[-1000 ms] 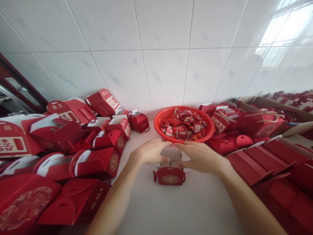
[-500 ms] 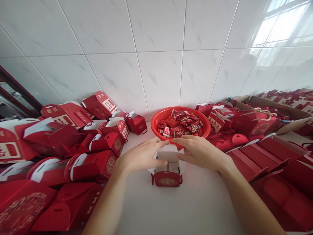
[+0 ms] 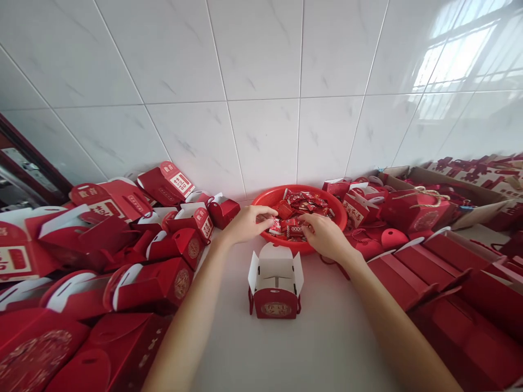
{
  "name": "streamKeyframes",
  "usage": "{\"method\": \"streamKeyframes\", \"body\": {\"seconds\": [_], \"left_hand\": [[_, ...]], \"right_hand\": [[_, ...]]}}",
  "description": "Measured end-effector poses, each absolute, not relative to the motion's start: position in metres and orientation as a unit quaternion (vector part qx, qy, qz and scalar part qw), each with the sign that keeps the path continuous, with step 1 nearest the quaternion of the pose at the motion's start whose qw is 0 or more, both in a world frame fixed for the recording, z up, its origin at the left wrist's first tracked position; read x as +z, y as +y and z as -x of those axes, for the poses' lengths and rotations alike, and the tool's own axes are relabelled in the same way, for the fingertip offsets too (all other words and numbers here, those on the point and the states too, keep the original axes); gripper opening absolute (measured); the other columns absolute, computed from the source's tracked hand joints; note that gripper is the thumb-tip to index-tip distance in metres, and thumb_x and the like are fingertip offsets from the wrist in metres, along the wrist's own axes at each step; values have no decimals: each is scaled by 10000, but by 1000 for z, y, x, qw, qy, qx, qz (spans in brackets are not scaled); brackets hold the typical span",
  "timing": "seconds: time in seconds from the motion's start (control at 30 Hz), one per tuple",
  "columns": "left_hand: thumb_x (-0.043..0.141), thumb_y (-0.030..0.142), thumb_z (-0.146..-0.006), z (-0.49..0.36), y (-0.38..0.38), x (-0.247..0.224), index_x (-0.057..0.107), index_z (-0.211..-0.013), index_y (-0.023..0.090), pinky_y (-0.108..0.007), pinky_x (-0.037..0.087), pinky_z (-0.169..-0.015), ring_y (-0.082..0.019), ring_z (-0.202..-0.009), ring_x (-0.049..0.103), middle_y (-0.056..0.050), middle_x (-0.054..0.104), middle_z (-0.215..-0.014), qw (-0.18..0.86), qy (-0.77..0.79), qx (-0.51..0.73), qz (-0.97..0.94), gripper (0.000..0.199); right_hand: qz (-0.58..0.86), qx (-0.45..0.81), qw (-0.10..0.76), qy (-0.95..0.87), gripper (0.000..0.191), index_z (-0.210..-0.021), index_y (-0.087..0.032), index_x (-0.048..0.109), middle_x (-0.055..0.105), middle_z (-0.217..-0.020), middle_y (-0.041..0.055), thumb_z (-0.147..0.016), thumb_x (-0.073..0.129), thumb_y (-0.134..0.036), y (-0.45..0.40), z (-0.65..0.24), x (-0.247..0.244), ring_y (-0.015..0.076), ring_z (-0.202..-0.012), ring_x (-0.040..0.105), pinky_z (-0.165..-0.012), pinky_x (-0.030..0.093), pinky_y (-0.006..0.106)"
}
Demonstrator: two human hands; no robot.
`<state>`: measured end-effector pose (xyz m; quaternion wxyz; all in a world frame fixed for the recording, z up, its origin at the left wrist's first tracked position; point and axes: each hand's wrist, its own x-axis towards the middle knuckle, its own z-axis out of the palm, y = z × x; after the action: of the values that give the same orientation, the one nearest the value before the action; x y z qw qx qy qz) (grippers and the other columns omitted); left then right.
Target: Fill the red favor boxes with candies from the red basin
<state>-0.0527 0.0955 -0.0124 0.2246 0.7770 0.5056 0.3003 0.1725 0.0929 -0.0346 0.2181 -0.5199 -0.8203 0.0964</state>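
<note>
Head view, left hand [image 3: 248, 224] and right hand [image 3: 327, 236] curl narrowly at wrapped candies [image 3: 295, 231], grip unclear, red basket [image 3: 299, 248] by the bench's [image 3: 261, 359] back edge, open box [image 3: 275, 300] in front

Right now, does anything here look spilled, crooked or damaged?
One red box at back left looks askew: it slants atop the heap by the tiled wall, while the open box at centre stands level. No spill or clear damage shows; the visible candies are in the red basket.
</note>
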Motion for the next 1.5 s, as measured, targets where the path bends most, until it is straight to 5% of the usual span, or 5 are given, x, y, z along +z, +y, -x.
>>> {"method": "streamKeyframes", "body": {"seconds": [0.43, 0.67, 1.1, 1.2, 1.5], "left_hand": [[647, 194, -764, 10, 199, -57, 756, -1020, 176, -305, 522, -899, -252, -1015, 695, -71, 764, -1067, 221, 497, 131, -829, 279], [708, 291, -790, -17, 232, -56, 466, -1466, 201, -362, 468, -1026, -292, -1237, 600, -118, 632, -1366, 223, 488, 158, -829, 723], [828, 231, -621, 1, 225, -51, 819, -872, 234, -304, 539, -862, -262, -970, 718, -18, 800, -966, 295, 464, 218, -806, 252], [796, 305, -668, 14, 208, -50, 823, -773, 239, -308, 552, -821, -271, -922, 727, -18, 802, -857, 294, 472, 267, -787, 128], [753, 437, -699, 36, 162, -58, 782, -875, 166, -408, 569, -914, -270, -953, 730, -85, 792, -980, 335, 426, 490, -683, 324]], "right_hand": [[538, 107, 108, -829, 324, -886, -180, 716, 750, -928, 90, -977, 406, -205, 100, -153, -51, 207, -862, 688, -634, 368, 254], [550, 87, 105, -824, 339, -901, -184, 728, 759, -927, 108, -979, 403, -238, 103, -150, -56, 230, -857, 709, -658, 404, 264], [550, 81, 112, -824, 326, -876, -209, 726, 764, -909, 81, -965, 414, -246, 105, -150, -59, 212, -827, 710, -649, 404, 260], [551, 111, 150, -813, 260, -892, -213, 724, 763, -918, 64, -933, 469, -239, 105, -152, -58, 208, -855, 703, -667, 420, 254], [512, 337, 446, -653, 245, -901, -160, 700, 749, -807, 67, -860, 575, -368, 130, -156, -63, 206, -746, 687, -684, 527, 302]]}}
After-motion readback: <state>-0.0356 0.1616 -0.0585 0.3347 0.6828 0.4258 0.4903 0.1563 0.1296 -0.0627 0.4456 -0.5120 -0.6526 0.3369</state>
